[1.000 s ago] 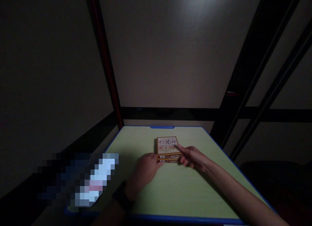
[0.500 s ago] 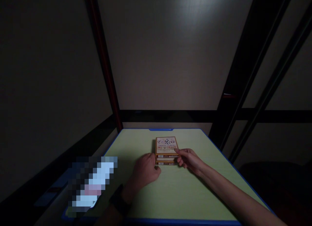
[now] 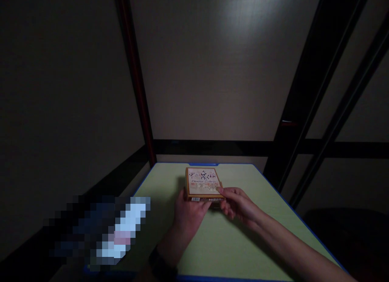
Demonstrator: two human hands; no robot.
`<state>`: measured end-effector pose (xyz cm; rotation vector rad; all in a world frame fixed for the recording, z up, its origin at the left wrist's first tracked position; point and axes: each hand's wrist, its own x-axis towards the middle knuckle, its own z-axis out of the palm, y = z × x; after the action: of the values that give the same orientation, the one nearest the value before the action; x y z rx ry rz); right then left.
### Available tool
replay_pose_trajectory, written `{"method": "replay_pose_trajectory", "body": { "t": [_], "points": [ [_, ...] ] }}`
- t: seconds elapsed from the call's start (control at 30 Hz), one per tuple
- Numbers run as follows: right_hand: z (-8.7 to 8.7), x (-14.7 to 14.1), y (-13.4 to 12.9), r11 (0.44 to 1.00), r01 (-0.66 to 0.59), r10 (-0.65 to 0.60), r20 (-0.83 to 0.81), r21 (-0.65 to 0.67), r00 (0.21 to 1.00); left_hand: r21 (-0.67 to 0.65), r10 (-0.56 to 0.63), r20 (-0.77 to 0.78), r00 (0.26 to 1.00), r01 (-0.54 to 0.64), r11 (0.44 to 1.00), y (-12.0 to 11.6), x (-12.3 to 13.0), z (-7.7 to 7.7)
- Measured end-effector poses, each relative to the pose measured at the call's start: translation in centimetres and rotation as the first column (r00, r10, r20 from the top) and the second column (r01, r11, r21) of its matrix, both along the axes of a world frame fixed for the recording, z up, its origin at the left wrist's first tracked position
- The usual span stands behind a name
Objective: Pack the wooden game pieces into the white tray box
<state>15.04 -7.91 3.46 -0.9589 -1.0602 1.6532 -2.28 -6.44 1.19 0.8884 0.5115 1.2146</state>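
Observation:
A Chinese chess box (image 3: 203, 180) with an orange-brown border and printed lid is tilted above the table. My right hand (image 3: 241, 205) grips its near right corner, thumb on top and fingers curled below. At the near left, my left hand (image 3: 190, 217) holds the same box, with its fingers along the left edge and partly hidden underneath. Part of a second box (image 3: 216, 206) shows below and to the right of the upper one; most of it is covered. A dark band circles my left wrist.
The pale green table (image 3: 243, 249) has a blue rim. On its left side lies a bright, pixelated object (image 3: 127, 225) that I cannot make out. Wall panels stand behind and to the left, and a dark shape is at the lower right.
My left hand has turned and moved right, under the upper box. That box has shifted left off the stack and tilted. My right hand stays at its corner. The camera view has shifted slightly.

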Motion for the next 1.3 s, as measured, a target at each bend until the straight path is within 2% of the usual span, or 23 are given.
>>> {"method": "replay_pose_trajectory", "body": {
  "t": [0.1,0.2,0.27,0.33,0.37,0.43,0.47,0.5,0.53,0.57,0.63,0.67,0.73,0.8,0.97,1.1,1.2,1.3],
  "points": [
    [0.4,-0.9,-1.2,0.998,-0.050,0.051,0.024,-0.041,0.998,0.188,0.168,-0.225,0.960,-0.126,0.974,-1.9,0.5,0.3],
    [0.5,-1.2,-2.2,0.990,-0.134,0.138,0.129,-0.036,0.982,0.296,0.253,-0.418,0.872,-0.133,0.946,-3.3,0.5,0.1],
    [0.5,-1.0,-2.7,0.980,-0.198,0.192,0.246,-0.001,0.950,0.277,0.206,-0.361,0.910,-0.107,0.955,-3.9,0.3,-0.2],
    [0.5,-0.6,-3.0,0.967,-0.253,0.221,0.391,0.031,0.894,0.210,0.132,-0.185,0.974,-0.092,0.973,-4.3,0.2,-0.6],
    [0.6,-0.4,-3.1,0.966,-0.254,0.197,0.479,0.055,0.855,0.168,0.094,-0.080,0.992,-0.079,0.983,-4.5,0.2,-0.8],
    [1.1,0.1,-3.3,0.963,-0.195,0.023,0.665,0.186,0.746,0.086,0.040,0.105,0.994,-0.049,0.995,-4.7,0.1,-1.3],
    [1.6,0.3,-3.4,0.941,-0.164,-0.111,0.727,0.296,0.677,0.041,0.021,0.190,0.982,-0.029,0.999,-4.8,0.2,-1.6],
    [2.1,0.4,-3.4,0.894,-0.155,-0.247,0.750,0.421,0.613,-0.002,0.012,0.257,0.966,-0.012,1.000,-5.0,0.2,-2.0],
    [2.7,0.4,-3.5,0.828,-0.186,-0.348,0.745,0.529,0.569,-0.041,0.018,0.298,0.954,-0.006,0.999,-5.0,0.3,-2.4],
    [3.3,0.3,-3.6,0.758,-0.254,-0.398,0.735,0.601,0.549,-0.078,0.031,0.325,0.945,-0.005,0.997,-5.1,0.5,-2.8],
    [4.3,-0.1,-3.6,0.648,-0.444,-0.370,0.765,0.619,0.527,-0.145,0.065,0.352,0.934,-0.014,0.989,-5.2,0.7,-3.5],
    [4.6,-0.4,-3.6,0.613,-0.529,-0.332,0.799,0.586,0.501,-0.172,0.082,0.353,0.932,-0.022,0.985,-5.2,0.9,-3.9],
    [4.7,-1.2,-3.4,0.589,-0.636,-0.265,0.862,0.499,0.431,-0.204,0.104,0.335,0.936,-0.036,0.978,-5.3,1.0,-4.4],
    [4.4,-1.9,-3.2,0.593,-0.665,-0.237,0.888,0.454,0.394,-0.225,0.125,0.320,0.939,-0.053,0.973,-5.3,1.1,-4.7],
    [4.0,-2.6,-3.0,0.608,-0.660,-0.227,0.894,0.441,0.387,-0.240,0.159,0.340,0.927,-0.078,0.968,-5.2,1.1,-5.1],
    [4.5,-2.4,-3.1,0.629,-0.659,-0.218,0.907,0.412,0.359,-0.172,0.118,0.300,0.947,-0.068,0.983,-5.3,1.3,-4.9],
    [5.1,-2.1,-3.1,0.609,-0.631,-0.242,0.870,0.480,0.428,-0.085,0.057,0.235,0.970,-0.038,0.996,-5.4,1.4,-4.1],
    [5.8,-1.5,-3.0,0.589,-0.583,-0.271,0.817,0.559,0.510,-0.058,-0.009,0.247,0.969,0.024,0.998,-5.4,1.2,-3.2]
  ]
}}
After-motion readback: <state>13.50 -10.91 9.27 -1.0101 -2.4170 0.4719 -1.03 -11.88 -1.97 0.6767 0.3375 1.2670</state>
